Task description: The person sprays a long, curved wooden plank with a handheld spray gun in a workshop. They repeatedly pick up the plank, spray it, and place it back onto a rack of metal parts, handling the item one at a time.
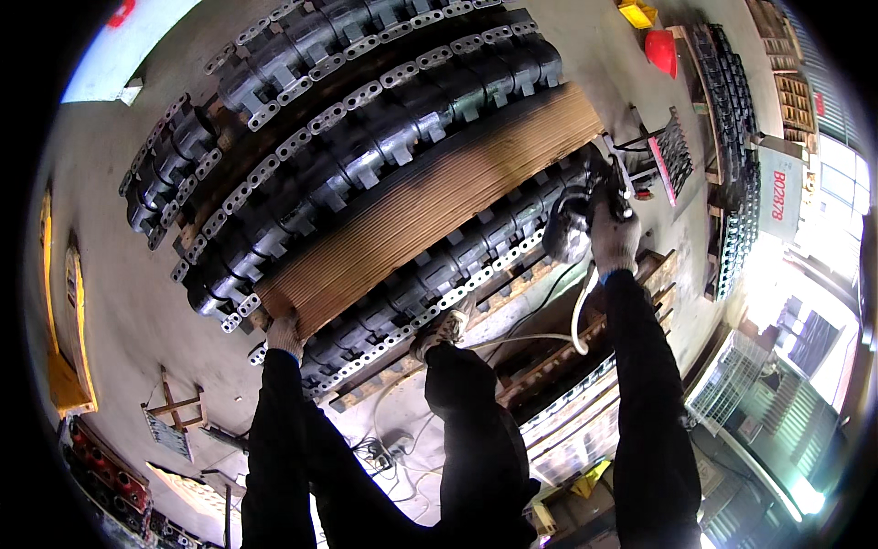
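Observation:
My left hand (285, 333), in a pale knitted glove, grips the near left corner of a long corrugated cardboard sheet (430, 215). The sheet lies slanted over black track chains, hiding part of them. In my gloved right hand (615, 240), at the sheet's far right end, is what looks like a spray gun (569, 224) with a dark cup. A white hose (578, 320) runs down from it. Below the sheet stretches a glossy black track chain (448, 270) with bare-metal links along its edge. Another black chain (329, 183) runs beyond it.
My shoe (445, 331) is against the near chain. More chains (174, 169) lie at the far left and on pallets (713, 174) at right. Cables (384, 453) trail on the floor. A red bucket-like object (660, 53) and a metal stand (666, 156) stand to the right.

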`<state>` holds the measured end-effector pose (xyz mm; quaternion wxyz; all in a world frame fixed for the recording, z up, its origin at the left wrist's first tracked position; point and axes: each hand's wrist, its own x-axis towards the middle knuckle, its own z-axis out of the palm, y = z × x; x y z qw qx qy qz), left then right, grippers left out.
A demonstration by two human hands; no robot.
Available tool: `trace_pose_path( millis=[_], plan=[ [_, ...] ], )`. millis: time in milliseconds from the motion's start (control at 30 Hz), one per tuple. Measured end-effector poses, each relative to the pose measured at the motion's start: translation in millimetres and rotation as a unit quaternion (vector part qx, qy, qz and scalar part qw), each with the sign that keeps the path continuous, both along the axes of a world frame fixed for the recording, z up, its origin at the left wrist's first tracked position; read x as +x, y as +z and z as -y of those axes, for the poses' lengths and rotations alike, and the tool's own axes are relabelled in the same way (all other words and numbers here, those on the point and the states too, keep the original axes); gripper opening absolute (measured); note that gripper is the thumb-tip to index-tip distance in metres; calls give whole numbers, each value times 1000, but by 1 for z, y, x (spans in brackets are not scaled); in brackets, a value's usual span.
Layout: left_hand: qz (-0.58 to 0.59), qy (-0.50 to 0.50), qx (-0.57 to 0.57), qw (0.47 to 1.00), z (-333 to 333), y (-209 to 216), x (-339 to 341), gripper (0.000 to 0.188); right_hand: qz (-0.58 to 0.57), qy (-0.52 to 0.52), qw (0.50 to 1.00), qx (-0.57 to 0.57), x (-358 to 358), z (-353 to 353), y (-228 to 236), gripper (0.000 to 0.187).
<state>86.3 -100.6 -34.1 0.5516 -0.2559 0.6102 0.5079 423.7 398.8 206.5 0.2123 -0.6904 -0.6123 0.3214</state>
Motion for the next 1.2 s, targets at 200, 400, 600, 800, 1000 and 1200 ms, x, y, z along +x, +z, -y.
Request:
trace_pose_path(
  millis=[200, 400, 600, 800, 1000, 1200],
  plan=[
    [-7, 19, -20, 1000, -5, -8, 7, 36, 48, 43, 998, 23, -8, -15, -15, 32],
    [0, 67, -47, 997, -24, 13, 10, 28, -21, 39, 999, -2, -1, -20, -43, 37],
    [-10, 74, -14, 997, -7, 6, 6, 31, 64, 6, 998, -2, -21, -19, -39, 37],
    [-21, 59, -39, 997, -5, 0, 8, 28, 33, 76, 996, 27, -15, -9, -40, 33],
    [-23, 50, -38, 998, -15, 11, 11, 28, -12, -12, 998, 56, -17, -19, -34, 33],
    [-29, 30, -48, 998, -7, 6, 9, 32, -3, 49, 999, 22, -10, -8, -27, 31]
  ],
)
